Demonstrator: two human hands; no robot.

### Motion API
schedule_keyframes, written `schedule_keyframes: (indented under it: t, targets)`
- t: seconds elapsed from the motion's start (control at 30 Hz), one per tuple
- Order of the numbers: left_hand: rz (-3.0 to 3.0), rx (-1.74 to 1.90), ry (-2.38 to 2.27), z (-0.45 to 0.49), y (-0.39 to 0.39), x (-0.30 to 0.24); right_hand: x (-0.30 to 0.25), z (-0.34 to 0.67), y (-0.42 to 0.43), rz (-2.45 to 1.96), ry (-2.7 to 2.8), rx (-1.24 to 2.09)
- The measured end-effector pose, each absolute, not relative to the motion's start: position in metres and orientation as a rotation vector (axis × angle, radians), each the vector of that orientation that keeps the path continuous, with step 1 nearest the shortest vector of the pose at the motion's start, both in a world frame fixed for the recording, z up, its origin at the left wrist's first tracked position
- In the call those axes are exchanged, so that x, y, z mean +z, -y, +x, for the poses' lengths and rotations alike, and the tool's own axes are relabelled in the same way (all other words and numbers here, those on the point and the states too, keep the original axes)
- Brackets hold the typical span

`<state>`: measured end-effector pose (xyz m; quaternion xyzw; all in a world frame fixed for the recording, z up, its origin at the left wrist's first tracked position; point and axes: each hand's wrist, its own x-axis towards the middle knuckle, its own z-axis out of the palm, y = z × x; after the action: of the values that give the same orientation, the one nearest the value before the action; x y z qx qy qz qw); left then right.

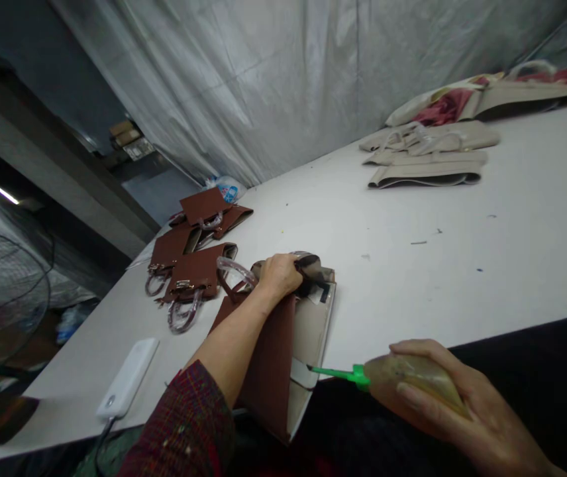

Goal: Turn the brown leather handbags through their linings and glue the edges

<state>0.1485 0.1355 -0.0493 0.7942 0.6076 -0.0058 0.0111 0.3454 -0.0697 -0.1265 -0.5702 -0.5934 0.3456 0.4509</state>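
Head view: right hand wrapped around a translucent amber bottle, its green nozzle pointing left, tip at the pale strip on the open brown bag; contact unclear. Bag lies at the near edge of the white table, left hand curled over the dark lining at its far end, fingertips hidden, so cannot tell whether pinched. Other brown bags lie left, beige bags far right.
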Motion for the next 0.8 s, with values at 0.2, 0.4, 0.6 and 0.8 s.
schedule_keyframes:
  t: [0.2,0.4,0.6,0.8]
  targets:
    - [2.486,0.426,-2.193,0.126,-0.145,0.023,-0.115,0.363,0.063,-1.406,1.081,0.662]
    - [2.367,0.906,-2.372,0.109,-0.14,0.081,-0.1,0.368,0.05,-1.324,0.96,0.669]
    - [2.322,0.821,-2.167,0.102,-0.117,0.072,-0.096,0.376,0.033,-1.363,1.109,0.676]
    - [2.219,0.724,-1.897,0.111,-0.078,0.057,-0.119,0.381,0.029,-1.4,1.302,0.873]
